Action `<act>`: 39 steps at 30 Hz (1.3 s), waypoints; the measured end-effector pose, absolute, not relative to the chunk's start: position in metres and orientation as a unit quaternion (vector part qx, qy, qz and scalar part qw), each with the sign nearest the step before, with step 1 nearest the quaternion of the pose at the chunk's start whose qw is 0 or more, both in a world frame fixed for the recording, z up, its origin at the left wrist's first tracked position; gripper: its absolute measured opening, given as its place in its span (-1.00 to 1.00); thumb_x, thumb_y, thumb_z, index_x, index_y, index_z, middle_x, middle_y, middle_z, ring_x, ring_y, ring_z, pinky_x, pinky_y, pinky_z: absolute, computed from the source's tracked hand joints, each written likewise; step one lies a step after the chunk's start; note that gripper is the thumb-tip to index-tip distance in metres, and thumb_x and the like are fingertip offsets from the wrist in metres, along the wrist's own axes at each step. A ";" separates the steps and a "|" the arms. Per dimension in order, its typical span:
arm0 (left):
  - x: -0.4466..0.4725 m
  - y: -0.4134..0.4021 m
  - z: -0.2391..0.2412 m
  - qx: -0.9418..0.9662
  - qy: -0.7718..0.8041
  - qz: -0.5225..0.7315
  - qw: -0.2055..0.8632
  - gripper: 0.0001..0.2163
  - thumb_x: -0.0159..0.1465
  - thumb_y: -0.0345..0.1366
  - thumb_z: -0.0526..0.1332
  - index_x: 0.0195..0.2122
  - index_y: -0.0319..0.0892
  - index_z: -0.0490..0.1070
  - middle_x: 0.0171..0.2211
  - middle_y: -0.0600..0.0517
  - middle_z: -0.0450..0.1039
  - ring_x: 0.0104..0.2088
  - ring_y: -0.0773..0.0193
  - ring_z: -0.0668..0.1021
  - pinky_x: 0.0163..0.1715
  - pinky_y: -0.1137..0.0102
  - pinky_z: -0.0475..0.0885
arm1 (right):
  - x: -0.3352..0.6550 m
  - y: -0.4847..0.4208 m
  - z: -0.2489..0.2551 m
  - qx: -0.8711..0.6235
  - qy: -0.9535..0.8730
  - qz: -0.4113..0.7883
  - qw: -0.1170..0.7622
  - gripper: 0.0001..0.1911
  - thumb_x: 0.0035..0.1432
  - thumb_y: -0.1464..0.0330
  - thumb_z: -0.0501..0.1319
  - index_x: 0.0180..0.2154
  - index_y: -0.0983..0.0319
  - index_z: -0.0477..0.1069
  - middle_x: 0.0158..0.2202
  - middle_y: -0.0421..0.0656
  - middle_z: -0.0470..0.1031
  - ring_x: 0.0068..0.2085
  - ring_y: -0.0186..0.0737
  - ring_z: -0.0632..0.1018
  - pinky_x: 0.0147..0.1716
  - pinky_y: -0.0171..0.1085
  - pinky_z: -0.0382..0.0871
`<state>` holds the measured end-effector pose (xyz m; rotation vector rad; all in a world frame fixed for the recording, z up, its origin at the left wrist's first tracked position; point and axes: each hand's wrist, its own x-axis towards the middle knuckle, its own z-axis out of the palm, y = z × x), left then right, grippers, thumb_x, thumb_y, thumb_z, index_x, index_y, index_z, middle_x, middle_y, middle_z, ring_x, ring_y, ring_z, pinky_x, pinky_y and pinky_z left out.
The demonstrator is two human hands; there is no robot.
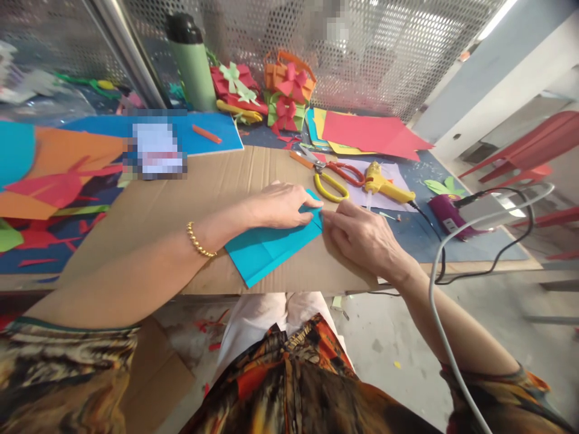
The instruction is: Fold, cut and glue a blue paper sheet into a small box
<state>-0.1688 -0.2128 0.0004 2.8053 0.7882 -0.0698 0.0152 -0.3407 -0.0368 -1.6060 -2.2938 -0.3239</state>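
Observation:
A folded teal paper sheet (266,250) lies on a brown cardboard sheet (172,205) covering the table. My left hand (280,206) rests flat on the paper's far part, fingers pressed down and pointing right. My right hand (359,238) pinches the paper's right corner between thumb and fingertips, just beside the left fingertips. A gold bead bracelet (199,240) sits on my left wrist.
Scissors with yellow and red handles (335,178) and a yellow glue gun (386,185) lie just beyond my hands. Coloured paper sheets (371,132), paper gift boxes (284,90) and a green bottle (194,63) stand at the back. Cables (452,253) hang off the right edge.

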 end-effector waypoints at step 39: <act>-0.229 -0.279 -0.003 0.950 0.247 0.157 0.111 -0.72 0.48 -0.19 0.23 0.14 -0.12 0.57 0.08 -0.13 0.51 0.07 0.07 0.56 0.14 0.19 0.42 | -0.023 -0.376 -0.060 -0.413 -0.868 -0.043 0.274 -0.69 0.51 0.17 0.14 -0.09 0.20 0.57 -0.12 -0.03 0.60 -0.12 -0.08 0.46 -0.18 -0.11 0.23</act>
